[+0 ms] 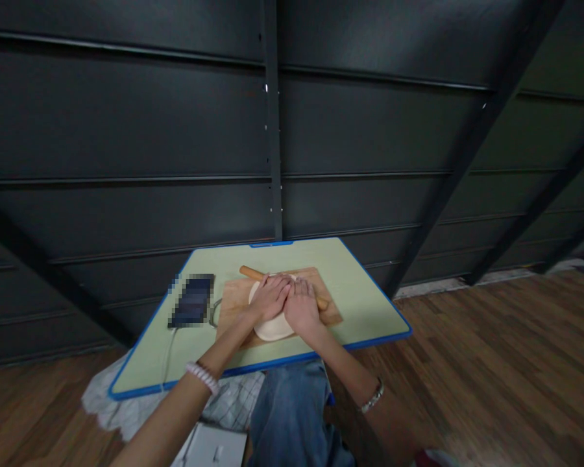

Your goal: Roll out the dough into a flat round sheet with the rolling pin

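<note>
We press left hand (271, 296) and right hand (302, 306), palms flat, fingers spread, side by side on wooden rolling pin (251, 273) over pale round dough (272, 329) on wooden board (232, 298).

I see a wooden rolling pin (253, 274) lying at a slant across a pale, flat round of dough (272, 327), w/ its left end poking out and mid section hidden. Dough sits flat on a wooden board (231, 301), approx centre of the green surface (365, 305).
</note>
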Tool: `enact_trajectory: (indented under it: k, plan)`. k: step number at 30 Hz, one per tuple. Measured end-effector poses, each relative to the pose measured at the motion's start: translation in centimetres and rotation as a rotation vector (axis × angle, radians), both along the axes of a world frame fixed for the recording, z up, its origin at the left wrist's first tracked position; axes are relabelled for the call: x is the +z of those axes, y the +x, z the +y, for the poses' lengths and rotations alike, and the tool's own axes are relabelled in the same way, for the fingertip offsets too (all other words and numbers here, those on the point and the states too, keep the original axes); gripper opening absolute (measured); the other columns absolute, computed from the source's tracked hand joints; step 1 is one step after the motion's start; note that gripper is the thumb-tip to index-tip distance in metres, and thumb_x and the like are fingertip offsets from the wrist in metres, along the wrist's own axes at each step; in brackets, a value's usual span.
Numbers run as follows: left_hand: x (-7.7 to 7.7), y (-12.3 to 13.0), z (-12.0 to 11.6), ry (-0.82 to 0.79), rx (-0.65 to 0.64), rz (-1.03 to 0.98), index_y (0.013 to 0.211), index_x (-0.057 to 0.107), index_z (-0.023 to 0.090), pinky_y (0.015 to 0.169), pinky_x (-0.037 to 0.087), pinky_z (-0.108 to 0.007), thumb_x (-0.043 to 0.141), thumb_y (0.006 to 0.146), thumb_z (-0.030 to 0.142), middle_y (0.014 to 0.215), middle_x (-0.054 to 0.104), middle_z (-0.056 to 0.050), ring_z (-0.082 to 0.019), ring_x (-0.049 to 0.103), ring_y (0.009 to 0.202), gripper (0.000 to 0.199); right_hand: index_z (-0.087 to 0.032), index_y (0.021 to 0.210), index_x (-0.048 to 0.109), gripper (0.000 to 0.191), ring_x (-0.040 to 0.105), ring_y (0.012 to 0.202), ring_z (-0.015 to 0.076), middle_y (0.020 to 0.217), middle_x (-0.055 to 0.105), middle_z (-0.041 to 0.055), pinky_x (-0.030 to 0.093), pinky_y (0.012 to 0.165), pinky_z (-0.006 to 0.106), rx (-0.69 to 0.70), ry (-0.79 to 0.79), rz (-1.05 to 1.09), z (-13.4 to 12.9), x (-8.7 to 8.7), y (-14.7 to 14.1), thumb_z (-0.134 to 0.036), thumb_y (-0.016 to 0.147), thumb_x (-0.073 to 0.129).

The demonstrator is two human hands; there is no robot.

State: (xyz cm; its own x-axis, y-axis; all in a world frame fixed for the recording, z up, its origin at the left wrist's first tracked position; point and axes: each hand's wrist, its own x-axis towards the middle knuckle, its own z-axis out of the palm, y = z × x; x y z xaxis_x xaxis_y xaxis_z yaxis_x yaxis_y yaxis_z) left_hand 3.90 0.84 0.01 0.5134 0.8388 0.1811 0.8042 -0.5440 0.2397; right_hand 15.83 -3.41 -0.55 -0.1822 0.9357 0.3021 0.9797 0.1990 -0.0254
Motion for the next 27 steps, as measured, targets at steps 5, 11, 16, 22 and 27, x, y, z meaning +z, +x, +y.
enact_trajectory:
  k: [5, 11, 16, 22, 27]
  plan:
    - [-1.6, -1.1, -0.8, 0.01, -0.016, 0.003, 0.133, 0.043, 0.02, 0.116, 0.01, -0.04, 0.009, 0.096, 0.035, 0.14, 0.047, -0.006, -0.015, 0.033, 0.134, 0.053, 0.004, 0.137, 0.039, 0.05, 0.036, 0.132, 0.0306, 0.14, 0.042, 0.0255, 0.021, 0.109, 0.047, 0.033, -0.006, -0.027, -0.9, -0.3, -0.5, -0.011, 0.091, 0.029]
    - [-2.5, -1.6, -1.5, -0.028, 0.026, 0.018, 0.142, 0.033, 0.014, 0.116, 0.011, -0.04, 0.008, 0.096, 0.036, 0.151, 0.031, -0.008, -0.016, 0.02, 0.141, 0.056, 0.003, 0.136, 0.041, 0.049, 0.042, 0.128, 0.0313, 0.138, 0.045, 0.0257, 0.027, 0.106, 0.048, 0.059, 0.027, -0.046, -2.1, 0.5, -0.9, -0.008, 0.09, 0.029]
    - [-2.2, -1.9, -3.0, -0.046, 0.03, -0.019, 0.145, 0.026, 0.016, 0.115, 0.012, -0.041, 0.007, 0.097, 0.039, 0.153, 0.025, -0.008, -0.015, 0.015, 0.142, 0.056, 0.001, 0.137, 0.041, 0.05, 0.042, 0.128, 0.0303, 0.137, 0.044, 0.0268, 0.028, 0.105, 0.049, 0.07, 0.027, -0.023, -3.1, 1.0, -1.0, -0.007, 0.09, 0.027]
    - [-1.6, -2.0, -4.3, -0.066, 0.027, -0.005, 0.147, 0.019, 0.013, 0.115, 0.013, -0.039, 0.008, 0.097, 0.043, 0.155, 0.017, -0.009, -0.016, 0.008, 0.143, 0.059, -0.003, 0.141, 0.035, 0.053, 0.035, 0.131, 0.0322, 0.143, 0.039, 0.0221, 0.021, 0.108, 0.053, 0.118, 0.049, -0.011, -3.8, 0.2, -0.5, -0.016, 0.09, 0.032]
    - [-1.6, -1.9, -4.7, -0.049, 0.036, 0.035, 0.148, 0.014, 0.01, 0.115, 0.014, -0.04, 0.007, 0.096, 0.047, 0.156, 0.012, -0.011, -0.018, 0.005, 0.143, 0.064, -0.002, 0.141, 0.035, 0.057, 0.034, 0.13, 0.0292, 0.143, 0.04, 0.02, 0.02, 0.11, 0.047, 0.234, 0.047, 0.029, -3.4, 0.1, 1.1, -0.028, 0.09, 0.036]
